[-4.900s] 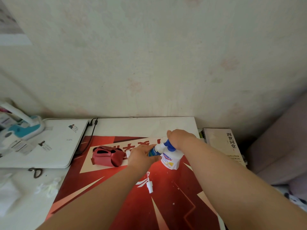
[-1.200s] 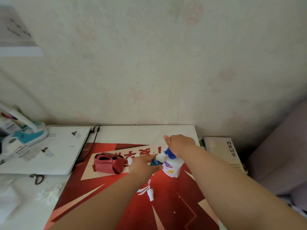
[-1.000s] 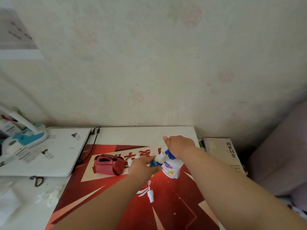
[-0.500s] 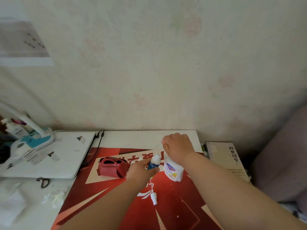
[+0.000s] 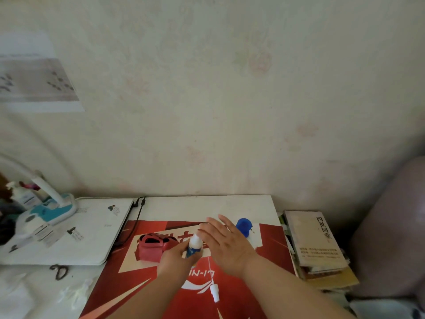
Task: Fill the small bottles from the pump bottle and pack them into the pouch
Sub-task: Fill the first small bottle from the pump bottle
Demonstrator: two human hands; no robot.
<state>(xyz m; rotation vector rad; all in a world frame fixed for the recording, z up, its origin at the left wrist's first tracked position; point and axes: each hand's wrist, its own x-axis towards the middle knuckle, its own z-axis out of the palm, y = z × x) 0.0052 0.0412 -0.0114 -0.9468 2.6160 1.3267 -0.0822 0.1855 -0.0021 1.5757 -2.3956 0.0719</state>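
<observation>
Red pouch [image 5: 153, 247] lies on the bench [image 5: 207, 206], nothing visibly packed; left grip [image 5: 176, 259] curls round an uncapped small bottle [image 5: 194, 245] beside it, right grip [image 5: 226, 241] spread and empty near the pump bottle [image 5: 243, 226]. Capping, packing likely remain.

Desk scene: a red mat [image 5: 273, 256], cut by cream wedges and white lettering, covers most of a white tabletop [image 5: 207, 207]. On it sit a deep red pouch [image 5: 154, 247] with dark openings, a small bottle [image 5: 195, 245] in white with a blue label, and the pump bottle [image 5: 243, 226], of which only a bright blue top shows. A white nozzle [image 5: 215, 293] stands out against the red. At left, a white slab [image 5: 76, 233], possibly a laptop, carries small dark stickers. Beside it are a white-and-teal lamp [image 5: 50, 209], a black cable [image 5: 137, 211] and black scissors [image 5: 59, 271]. At right, a cream book [image 5: 315, 238] bears black characters. The wallpaper [image 5: 207, 111] behind is pale cream with faint pink flowers.
</observation>
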